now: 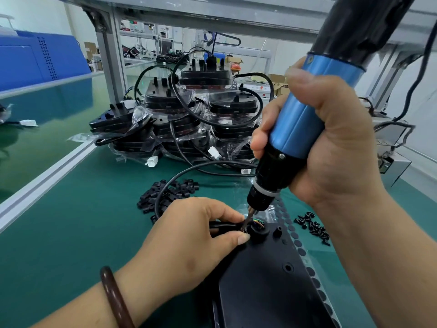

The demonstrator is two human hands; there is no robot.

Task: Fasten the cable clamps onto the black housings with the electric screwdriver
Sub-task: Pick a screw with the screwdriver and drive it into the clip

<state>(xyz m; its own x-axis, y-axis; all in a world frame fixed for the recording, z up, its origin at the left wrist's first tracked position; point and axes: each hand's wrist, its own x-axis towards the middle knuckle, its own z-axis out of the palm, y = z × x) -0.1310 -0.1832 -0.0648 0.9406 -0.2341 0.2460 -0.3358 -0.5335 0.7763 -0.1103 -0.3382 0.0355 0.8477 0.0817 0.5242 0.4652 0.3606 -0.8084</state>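
Green bench [71, 233] carries bagged housings [177, 119], cable clamps [160, 192], screws [312, 227] and one black housing [264, 280].

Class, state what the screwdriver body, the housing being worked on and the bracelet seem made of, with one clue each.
Electric screwdriver body: likely anodised metal, blue with satin sheen. Black housing: probably moulded plastic, matte, with raised bosses. Bracelet: glossy dark brown, perhaps wood or resin; unclear.

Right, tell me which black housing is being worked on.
The unwrapped black housing nearest the camera: the left hand holds its cable and the electric screwdriver tip meets it. The other housings sit stacked behind in clear bags.
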